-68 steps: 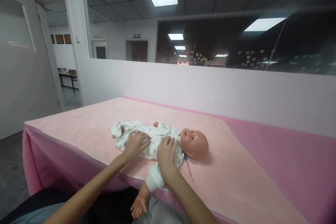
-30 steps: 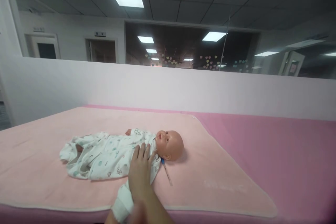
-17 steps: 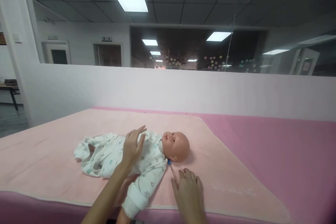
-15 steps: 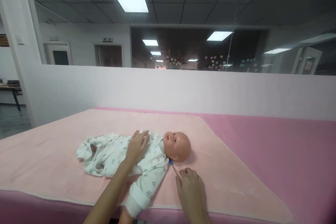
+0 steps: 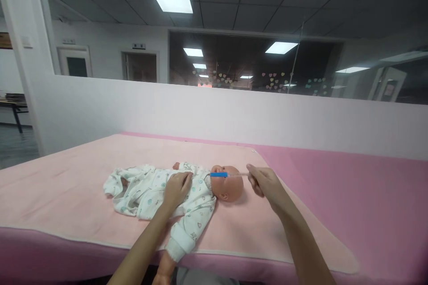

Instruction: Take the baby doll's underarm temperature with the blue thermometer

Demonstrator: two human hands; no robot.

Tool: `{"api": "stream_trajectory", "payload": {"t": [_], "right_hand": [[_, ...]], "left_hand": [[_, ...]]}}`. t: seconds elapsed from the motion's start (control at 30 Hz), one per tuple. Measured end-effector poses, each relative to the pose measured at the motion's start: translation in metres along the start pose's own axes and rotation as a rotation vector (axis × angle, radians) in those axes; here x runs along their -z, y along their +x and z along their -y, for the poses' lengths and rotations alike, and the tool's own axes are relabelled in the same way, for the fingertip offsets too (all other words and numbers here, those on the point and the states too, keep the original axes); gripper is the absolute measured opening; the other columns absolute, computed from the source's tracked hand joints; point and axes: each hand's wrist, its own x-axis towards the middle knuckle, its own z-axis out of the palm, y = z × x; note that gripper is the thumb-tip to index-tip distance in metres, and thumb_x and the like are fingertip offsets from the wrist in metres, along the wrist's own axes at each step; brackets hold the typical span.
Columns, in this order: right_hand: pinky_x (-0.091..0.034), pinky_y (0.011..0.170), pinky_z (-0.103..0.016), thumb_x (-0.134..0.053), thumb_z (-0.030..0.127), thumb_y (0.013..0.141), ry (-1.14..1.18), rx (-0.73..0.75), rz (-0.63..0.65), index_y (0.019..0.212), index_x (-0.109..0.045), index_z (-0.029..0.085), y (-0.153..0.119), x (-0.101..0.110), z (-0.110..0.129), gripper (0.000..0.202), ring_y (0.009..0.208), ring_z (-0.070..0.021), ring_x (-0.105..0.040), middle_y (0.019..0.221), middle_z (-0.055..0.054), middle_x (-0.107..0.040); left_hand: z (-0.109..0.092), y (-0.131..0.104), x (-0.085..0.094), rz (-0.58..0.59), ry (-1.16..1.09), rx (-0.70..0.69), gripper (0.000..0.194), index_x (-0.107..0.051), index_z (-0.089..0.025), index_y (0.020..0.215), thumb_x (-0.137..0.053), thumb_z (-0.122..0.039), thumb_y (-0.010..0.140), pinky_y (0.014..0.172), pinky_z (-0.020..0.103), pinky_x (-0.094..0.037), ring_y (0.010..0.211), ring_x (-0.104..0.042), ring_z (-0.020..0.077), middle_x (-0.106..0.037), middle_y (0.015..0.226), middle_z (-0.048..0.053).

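Two bare hands are busy over a baby doll in printed white clothes, which lies on its back on a peach blanket, head to the right from where I stand. The right hand is up beside the bald head, thumb and forefinger pinching a thin stick, the other fingers curled in under them. That stick runs level across the front of the doll's face, its blue end over the mouth and chin; whether it touches there I cannot tell. The left hand lies on the doll's chest, back of the hand upward, fingers close together; the tips are hard to see, so I cannot say whether they grip the cloth. The doll's near arm slants down past the edge of the table, the white cuff turned back above its wrist, and its far hand peeks out beyond the body. Pink cloth shows around the blanket. Behind runs a low white wall with a window above it, paper hearts dotted over the glass.
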Motion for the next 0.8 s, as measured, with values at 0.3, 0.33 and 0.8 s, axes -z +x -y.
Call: {"api": "stream_trajectory", "payload": {"t": [0.3, 0.33, 0.8], "right_hand": [[-0.013, 0.038, -0.021, -0.050, 0.037, 0.078, 0.131, -0.062, 0.021, 0.046, -0.020, 0.022, 0.046, 0.005, -0.003, 0.046, 0.038, -0.0030, -0.013, 0.041, 0.010, -0.017], [-0.013, 0.039, -0.021, -0.051, 0.037, 0.078, 0.126, -0.053, 0.048, 0.046, -0.021, 0.022, 0.045, 0.004, 0.000, 0.046, 0.038, -0.0030, -0.013, 0.041, 0.010, -0.018], [-0.013, 0.044, -0.025, -0.040, 0.037, 0.084, -0.490, 0.233, -0.263, 0.043, -0.020, 0.020, 0.010, -0.015, 0.025, 0.048, 0.041, -0.0067, -0.017, 0.043, 0.005, -0.018]], "left_hand": [[0.001, -0.001, -0.002, -0.029, 0.034, -0.023, 0.030, -0.065, -0.022, 0.094, -0.036, -0.029, 0.086, 0.078, 0.033, -0.043, 0.084, -0.062, 0.0196, -0.069, 0.090, 0.003], [0.001, -0.001, -0.002, -0.031, 0.036, -0.021, 0.030, -0.065, -0.022, 0.093, -0.036, -0.028, 0.086, 0.078, 0.033, -0.043, 0.084, -0.062, 0.0196, -0.069, 0.089, 0.003], [-0.010, -0.009, 0.002, -0.177, 0.163, -0.313, 0.030, -0.059, -0.018, 0.106, -0.039, -0.018, 0.084, 0.086, 0.039, -0.040, 0.093, -0.059, 0.0217, -0.067, 0.096, 0.008]]}}
